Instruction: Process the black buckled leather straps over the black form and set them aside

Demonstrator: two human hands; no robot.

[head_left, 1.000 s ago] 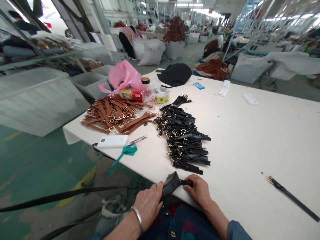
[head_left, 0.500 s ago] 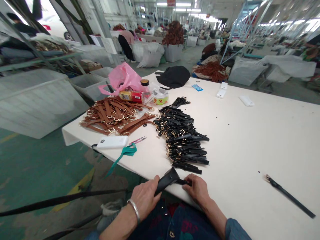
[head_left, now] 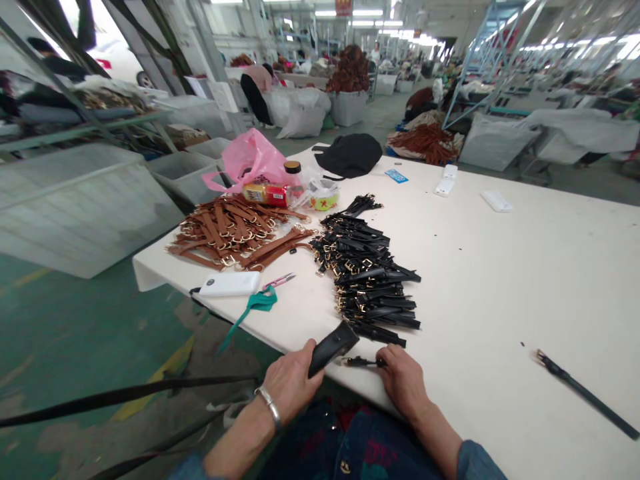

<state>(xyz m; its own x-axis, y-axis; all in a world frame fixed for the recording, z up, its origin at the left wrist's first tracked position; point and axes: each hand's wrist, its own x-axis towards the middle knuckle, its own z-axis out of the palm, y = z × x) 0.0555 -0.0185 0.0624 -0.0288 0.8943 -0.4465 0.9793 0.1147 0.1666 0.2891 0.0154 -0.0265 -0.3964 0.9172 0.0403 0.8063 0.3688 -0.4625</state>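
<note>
My left hand (head_left: 290, 379), with a silver bangle on the wrist, is closed around a wide black leather strap (head_left: 333, 347). Its flat end points up and to the right, over the table's near edge. A short distance to the right, my right hand (head_left: 404, 379) pinches a thin black buckle strap (head_left: 359, 362). The buckle end of that strap sticks out toward the left, and the rest is hidden under my fingers. Just beyond both hands lies a row of black buckle straps (head_left: 373, 280). One more black strap (head_left: 587, 393) lies alone at the right.
Brown buckle straps (head_left: 225, 230) are heaped at the table's left, beside a white power bank (head_left: 230, 284), pink thread snips (head_left: 279, 281) and a teal ribbon (head_left: 261, 300). Behind stand a pink bag (head_left: 253, 160) and a black cap (head_left: 350, 155). White bins (head_left: 80, 207) flank the table.
My right hand has shifted slightly right, drawing the thin strap away from the wide one, so its buckle end now shows. My left hand still holds the wide strap.
</note>
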